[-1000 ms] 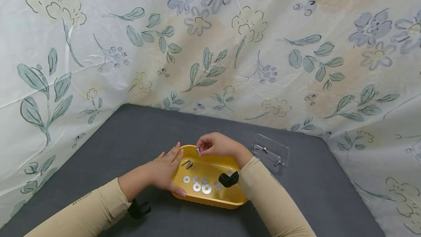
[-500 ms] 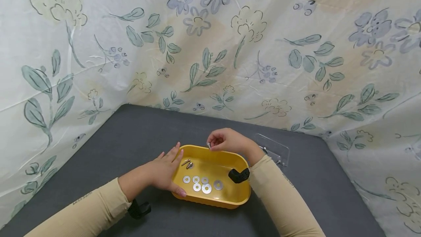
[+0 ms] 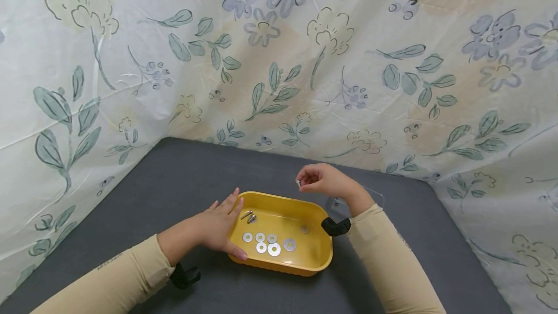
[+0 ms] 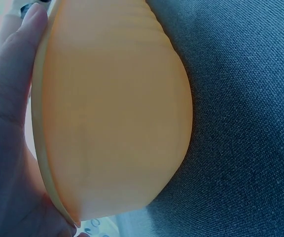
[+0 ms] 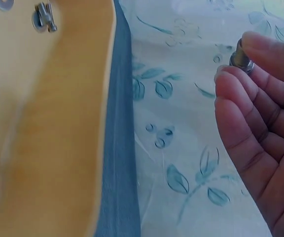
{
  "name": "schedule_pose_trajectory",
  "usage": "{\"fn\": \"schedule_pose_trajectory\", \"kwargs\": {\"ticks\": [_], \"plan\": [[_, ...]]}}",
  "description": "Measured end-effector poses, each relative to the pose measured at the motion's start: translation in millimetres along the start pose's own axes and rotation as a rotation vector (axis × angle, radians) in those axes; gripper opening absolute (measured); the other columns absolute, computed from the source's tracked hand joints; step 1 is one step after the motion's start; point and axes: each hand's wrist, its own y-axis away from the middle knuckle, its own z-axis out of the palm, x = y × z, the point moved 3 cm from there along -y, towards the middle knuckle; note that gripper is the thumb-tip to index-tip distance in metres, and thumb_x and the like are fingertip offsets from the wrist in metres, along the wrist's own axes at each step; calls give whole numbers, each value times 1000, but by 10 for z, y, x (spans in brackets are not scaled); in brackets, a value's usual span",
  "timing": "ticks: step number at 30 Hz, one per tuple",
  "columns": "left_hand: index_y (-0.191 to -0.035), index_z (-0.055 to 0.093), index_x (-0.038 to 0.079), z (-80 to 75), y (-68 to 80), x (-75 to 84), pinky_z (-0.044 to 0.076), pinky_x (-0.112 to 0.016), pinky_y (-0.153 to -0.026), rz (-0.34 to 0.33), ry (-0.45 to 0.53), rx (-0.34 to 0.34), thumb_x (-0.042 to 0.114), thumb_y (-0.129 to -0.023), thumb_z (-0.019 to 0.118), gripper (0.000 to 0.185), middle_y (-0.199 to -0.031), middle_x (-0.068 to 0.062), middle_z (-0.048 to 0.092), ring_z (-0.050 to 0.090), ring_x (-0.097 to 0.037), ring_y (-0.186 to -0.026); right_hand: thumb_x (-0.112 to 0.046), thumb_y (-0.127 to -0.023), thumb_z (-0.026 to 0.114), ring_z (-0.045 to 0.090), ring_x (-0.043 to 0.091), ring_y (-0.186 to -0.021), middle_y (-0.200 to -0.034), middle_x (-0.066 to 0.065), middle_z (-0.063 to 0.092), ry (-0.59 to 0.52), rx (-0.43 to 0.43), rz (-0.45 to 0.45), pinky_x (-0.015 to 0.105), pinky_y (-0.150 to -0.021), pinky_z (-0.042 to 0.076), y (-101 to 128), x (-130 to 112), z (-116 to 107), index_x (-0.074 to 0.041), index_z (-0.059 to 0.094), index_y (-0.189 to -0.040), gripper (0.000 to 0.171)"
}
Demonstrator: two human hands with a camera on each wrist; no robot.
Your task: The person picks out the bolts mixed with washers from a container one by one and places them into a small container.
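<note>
While the left hand (image 3: 218, 229) lies flat with straight fingers against the left wall of the yellow tray (image 3: 320, 260), steadying it, the right hand (image 3: 322, 180) is raised clear of the tray's far right corner, thumb and fingertips pinched on a small metal bolt (image 3: 298, 183).

Item held: one bolt with a nut or washer at its head, seen close in the right wrist view (image 5: 241, 58); whether a washer is already on its shank cannot be told.

Items in the tray: two bolts (image 3: 248, 216) lying together near the left hand; a group of five flat washers (image 3: 268, 244) on the floor of the tray toward the near side; one further small washer (image 3: 304, 229) apart from them, to the right.

Items outside the tray: a clear plastic box (image 3: 372, 193), mostly hidden behind the right wrist, on the grey table (image 3: 174, 178) just beyond the tray's right end; its contents do not show at this moment.

Surround: flowered cloth (image 3: 279, 62) hung behind and at both sides.

Judged progress: one bolt is lifted out and on the side of the clear box; two bolts and six washers remain in the tray, so most of the hardware appears yet to be handled.
</note>
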Motion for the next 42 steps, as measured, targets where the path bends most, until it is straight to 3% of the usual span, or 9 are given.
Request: {"fn": "schedule_pose_trajectory", "kwargs": {"ticks": [8,13,20,26,30,42], "plan": [[-147,4,6,32,-31,-24,11,-50,-109,-9,-4,-9,90,-48,47,137,-151,-11,-16,-1,-24,-140,-25,-81,71,54,23,-77,-84,5,59,-14,66,29,32,-71,50,164,141,-169,-14,63,-95,19],[-147,5,5,32,-27,-24,11,-51,-109,-3,5,-8,89,-48,48,136,-151,-12,-16,-1,-25,-140,-20,-82,69,55,24,-81,-88,7,60,-40,92,65,36,-74,51,266,251,-246,-10,62,-98,20],[-147,6,5,8,-13,-12,11,-51,-109,0,9,0,88,-49,49,135,-151,-12,-15,0,-25,-140,-21,-82,70,55,31,-84,-90,10,60,-74,132,137,31,-73,50,407,365,-351,-8,62,-99,23],[-147,7,5,-9,-6,-10,11,-51,-109,4,17,-2,87,-50,50,135,-151,-12,-14,0,-26,-140,-29,-80,71,55,29,-86,-91,10,60,-86,166,181,34,-75,50,512,585,-452,-9,62,-99,29],[-147,7,5,-8,-7,-12,11,-51,-109,2,20,-4,87,-50,50,135,-151,-12,-14,0,-26,-140,-24,-82,70,54,34,-90,-93,10,60,-93,182,221,32,-74,50,582,702,-498,-4,60,-103,31],[-147,6,5,4,-18,-16,12,-51,-109,2,9,-2,88,-49,49,136,-151,-12,-14,0,-25,-140,-18,-87,64,57,25,-84,-90,10,60,-59,211,267,30,-73,51,753,976,-572,1,58,-103,26]]}}
